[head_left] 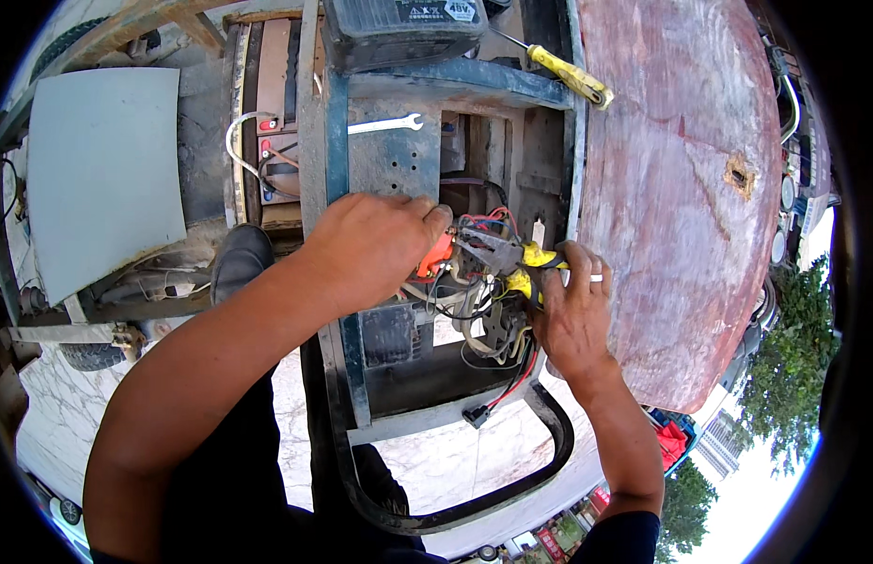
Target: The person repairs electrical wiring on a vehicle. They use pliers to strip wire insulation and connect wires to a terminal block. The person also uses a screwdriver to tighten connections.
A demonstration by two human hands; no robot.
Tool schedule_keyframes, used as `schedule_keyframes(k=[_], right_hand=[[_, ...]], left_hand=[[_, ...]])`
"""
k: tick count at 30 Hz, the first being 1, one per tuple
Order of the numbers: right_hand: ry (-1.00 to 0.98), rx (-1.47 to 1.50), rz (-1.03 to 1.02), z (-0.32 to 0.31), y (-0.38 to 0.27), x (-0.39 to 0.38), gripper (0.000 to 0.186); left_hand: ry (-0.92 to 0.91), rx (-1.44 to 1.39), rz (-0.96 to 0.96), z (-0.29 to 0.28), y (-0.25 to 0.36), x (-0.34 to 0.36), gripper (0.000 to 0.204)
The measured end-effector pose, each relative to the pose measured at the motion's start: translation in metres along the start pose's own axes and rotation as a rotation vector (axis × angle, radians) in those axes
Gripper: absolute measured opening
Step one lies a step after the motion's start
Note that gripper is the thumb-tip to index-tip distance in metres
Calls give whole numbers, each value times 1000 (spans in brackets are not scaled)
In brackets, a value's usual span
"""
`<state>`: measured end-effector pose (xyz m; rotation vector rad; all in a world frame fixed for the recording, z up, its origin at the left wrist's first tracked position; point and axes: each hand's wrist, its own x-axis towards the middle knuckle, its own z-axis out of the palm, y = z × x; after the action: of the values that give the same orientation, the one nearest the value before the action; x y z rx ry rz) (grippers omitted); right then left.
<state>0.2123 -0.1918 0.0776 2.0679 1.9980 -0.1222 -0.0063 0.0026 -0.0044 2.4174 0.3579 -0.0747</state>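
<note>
My right hand [575, 305] is closed round the yellow and black handles of a pair of pliers [493, 252]. The jaws of the pliers point left, up against an orange part [436, 256] among the wires. My left hand [385, 240] is closed on that orange part, thumb and fingertips pressed at its upper end; its exact kind is hard to make out. Below both hands hangs a tangled bundle of wires [479, 315], red, black, blue and grey. A black connector [476, 415] on red and black leads dangles under it.
A wrench [385, 124] lies on the blue metal frame plate [389, 164]. Above it stands a dark battery box [403, 33], with a yellow-handled screwdriver [573, 77] to its right. Batteries [278, 150] with cables sit left of the frame. A worn reddish panel [676, 197] fills the right side.
</note>
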Motion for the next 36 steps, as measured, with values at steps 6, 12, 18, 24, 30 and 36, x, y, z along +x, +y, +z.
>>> schedule_keyframes(k=[6, 12, 18, 24, 30, 36], right_hand=[[62, -87, -15, 2, 0, -3, 16], [114, -101, -28, 10, -4, -2, 11], [139, -124, -37, 15, -5, -1, 12], [178, -124, -31, 17, -4, -1, 13], [128, -88, -21, 17, -5, -2, 13], [159, -132, -50, 20, -5, 3, 14]], left_hand=[[-24, -7, -28, -3, 2, 0, 53], [-51, 7, -23, -4, 1, 2, 57], [-21, 3, -1, -1, -1, 0, 60], [-8, -12, 1, -1, -1, 1, 58], [-23, -13, -21, -3, 1, 0, 59], [-53, -22, -43, -7, 3, 1, 59]])
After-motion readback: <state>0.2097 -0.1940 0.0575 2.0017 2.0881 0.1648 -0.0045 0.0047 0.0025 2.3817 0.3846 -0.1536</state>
